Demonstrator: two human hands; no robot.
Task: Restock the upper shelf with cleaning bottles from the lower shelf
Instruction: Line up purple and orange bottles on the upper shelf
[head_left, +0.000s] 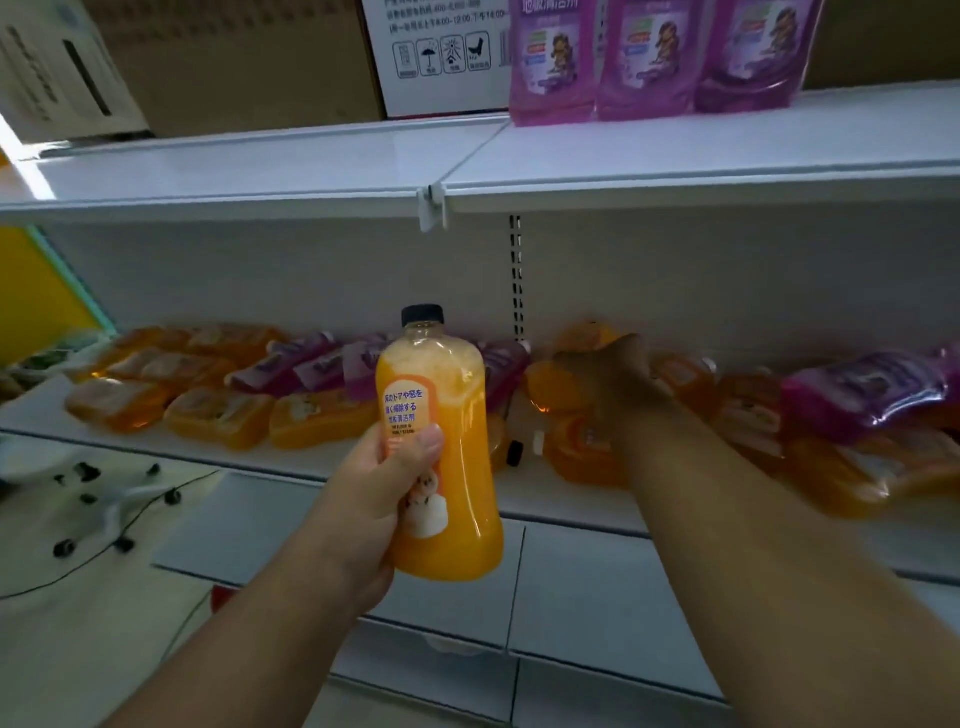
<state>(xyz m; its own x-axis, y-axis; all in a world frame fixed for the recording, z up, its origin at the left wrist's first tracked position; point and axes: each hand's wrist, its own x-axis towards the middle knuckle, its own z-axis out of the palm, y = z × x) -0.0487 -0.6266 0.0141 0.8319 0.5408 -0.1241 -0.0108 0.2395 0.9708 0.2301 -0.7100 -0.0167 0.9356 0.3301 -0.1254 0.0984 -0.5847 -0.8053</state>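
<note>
My left hand grips an orange cleaning bottle with a black cap, held upright in front of the lower shelf. My right hand reaches onto the lower shelf and rests palm down on another orange bottle lying there; whether its fingers have closed on it is hidden. Several orange and purple bottles lie flat along the lower shelf. The white upper shelf has three purple bottles standing at its back right.
Cardboard boxes and a white printed carton stand at the back of the upper shelf. A white price-tag clip hangs from its front edge. A lower white ledge juts out below. Cables and small black objects lie at left.
</note>
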